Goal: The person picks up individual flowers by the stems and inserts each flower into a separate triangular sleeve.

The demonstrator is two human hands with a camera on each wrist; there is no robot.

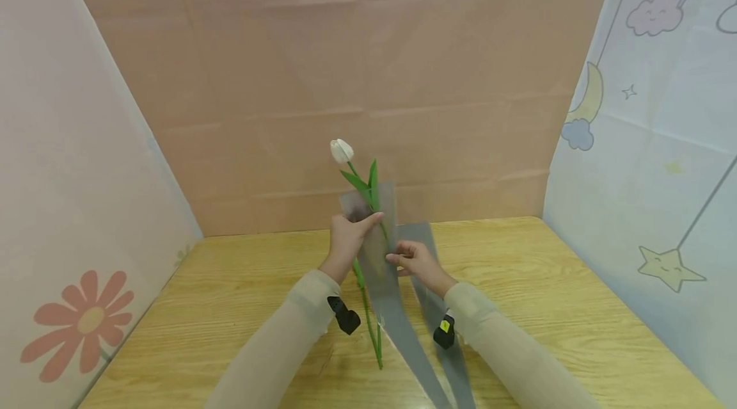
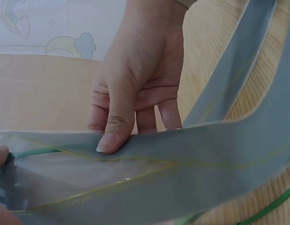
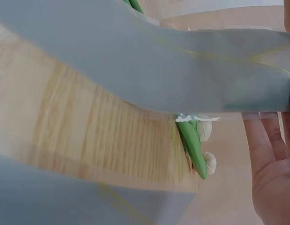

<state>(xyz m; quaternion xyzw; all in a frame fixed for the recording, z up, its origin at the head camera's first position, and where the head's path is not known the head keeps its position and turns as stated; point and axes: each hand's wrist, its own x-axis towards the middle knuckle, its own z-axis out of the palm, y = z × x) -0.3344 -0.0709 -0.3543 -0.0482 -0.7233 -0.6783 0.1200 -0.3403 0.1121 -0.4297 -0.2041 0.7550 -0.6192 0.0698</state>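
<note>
A white tulip with a long green stem stands tilted above the wooden table. My left hand grips the stem together with a grey translucent wrapping sleeve just under the leaves. My right hand pinches that sleeve's right edge. In the left wrist view the right hand's thumb presses on the grey film. The right wrist view shows the film across the top and the green stem behind it.
A second grey strip lies on the table under my right forearm. Pink paper walls close off the back and left. A pale wall with rainbow and star drawings stands at the right.
</note>
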